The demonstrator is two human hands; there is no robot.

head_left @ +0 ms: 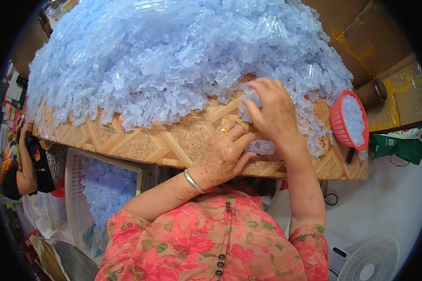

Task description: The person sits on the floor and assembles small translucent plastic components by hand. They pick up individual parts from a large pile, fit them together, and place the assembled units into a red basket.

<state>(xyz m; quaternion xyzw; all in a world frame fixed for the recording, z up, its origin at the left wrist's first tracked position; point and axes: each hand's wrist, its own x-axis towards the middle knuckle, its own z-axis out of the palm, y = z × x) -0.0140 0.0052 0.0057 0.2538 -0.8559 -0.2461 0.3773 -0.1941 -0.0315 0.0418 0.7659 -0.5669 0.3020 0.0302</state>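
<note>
A broad heap of clear, bluish plastic pieces [173,56] covers the far part of the patterned tabletop [131,145]. My left hand [225,154] rests near the table's front edge, its thumb and fingers closed on the end of an oblong clear plastic piece [261,147] with a round opening. Just beyond it, my right hand [274,110] is raised over the table with fingers curled and thumb bent. Between that thumb and the fingers is a small translucent plastic part [252,98], partly hidden by them. Loose pieces lie beneath and beside my right hand.
A red plastic basket [337,119] of small translucent parts stands at the table's right end. Below the table's left side is a pale crate [75,192] holding more bluish parts. Cardboard [375,42] borders the right; a white fan [370,262] stands lower right. Another person's arm [27,164] shows at left.
</note>
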